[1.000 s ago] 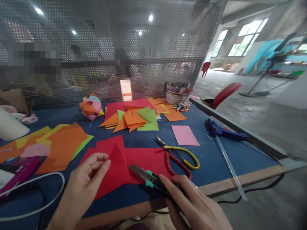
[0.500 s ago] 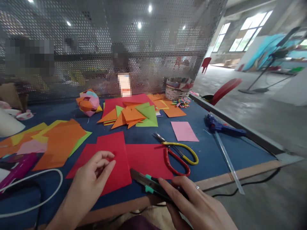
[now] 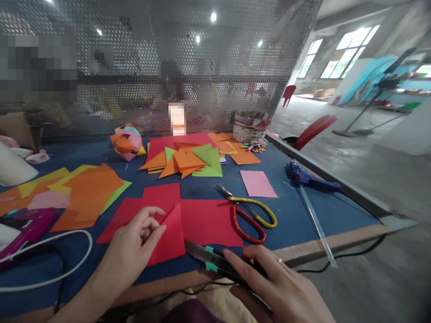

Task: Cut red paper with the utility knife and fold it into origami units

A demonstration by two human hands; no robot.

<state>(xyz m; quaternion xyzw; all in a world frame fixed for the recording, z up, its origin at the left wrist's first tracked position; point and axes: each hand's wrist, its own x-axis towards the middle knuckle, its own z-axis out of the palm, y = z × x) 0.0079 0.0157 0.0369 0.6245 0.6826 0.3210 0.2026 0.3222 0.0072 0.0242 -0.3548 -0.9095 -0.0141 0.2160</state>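
Observation:
My left hand (image 3: pixel 136 242) is closed at the left side of a red paper piece (image 3: pixel 172 237), thumb and fingertips on its lifted part, whose slanted edge rises beside them. Under it lies a larger red sheet (image 3: pixel 212 220), flat on the blue tabletop. In my right hand (image 3: pixel 272 282) is a box cutter (image 3: pixel 215 259), black with green parts. Its blade end meets the right edge of the red paper piece near the table's front edge. Scissors (image 3: pixel 252 220) with one yellow and one red handle rest partly over the larger sheet.
Behind are stacked coloured papers (image 3: pixel 188 161), a pink sheet (image 3: pixel 258 184), a paper ball (image 3: pixel 127 142) and a woven basket (image 3: pixel 252 126). A blue glue gun (image 3: pixel 313 181) with a long glue stick lies right. Orange paper (image 3: pixel 89 193), a purple tool (image 3: pixel 32 231) and a white cable (image 3: pixel 89 251) lie left.
The upper part of the red paper piece has lifted and bent, so a slanted edge shows by my left fingers. The box cutter stays at the paper's right edge. The view has shifted slightly.

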